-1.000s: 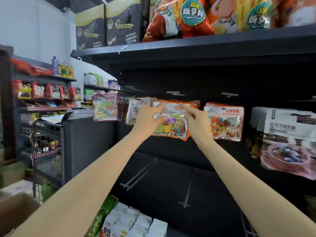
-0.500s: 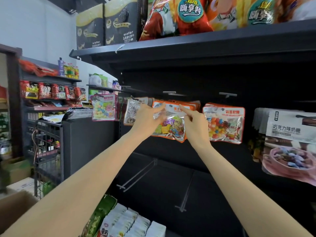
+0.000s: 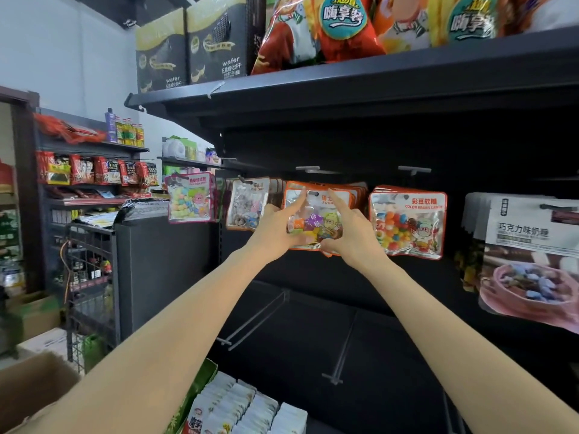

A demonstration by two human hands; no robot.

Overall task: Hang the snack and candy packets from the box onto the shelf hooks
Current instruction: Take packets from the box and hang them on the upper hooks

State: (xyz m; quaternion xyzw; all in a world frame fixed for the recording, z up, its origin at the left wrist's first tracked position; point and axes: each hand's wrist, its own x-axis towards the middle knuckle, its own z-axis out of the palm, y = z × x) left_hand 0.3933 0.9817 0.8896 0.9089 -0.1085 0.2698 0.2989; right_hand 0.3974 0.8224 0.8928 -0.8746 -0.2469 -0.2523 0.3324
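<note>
Both hands (image 3: 275, 228) (image 3: 352, 234) around upright orange candy packet (image 3: 316, 220), top edge uppermost.

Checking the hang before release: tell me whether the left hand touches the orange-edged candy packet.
Touching. The head view shows the left hand holding the orange-edged candy packet, thumb under its lower edge and forefinger up its front.

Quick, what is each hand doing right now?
Left hand: holds the orange-edged clear candy packet, thumb underneath, forefinger straight up its front.
Right hand: holds the same packet from the other side.
</note>
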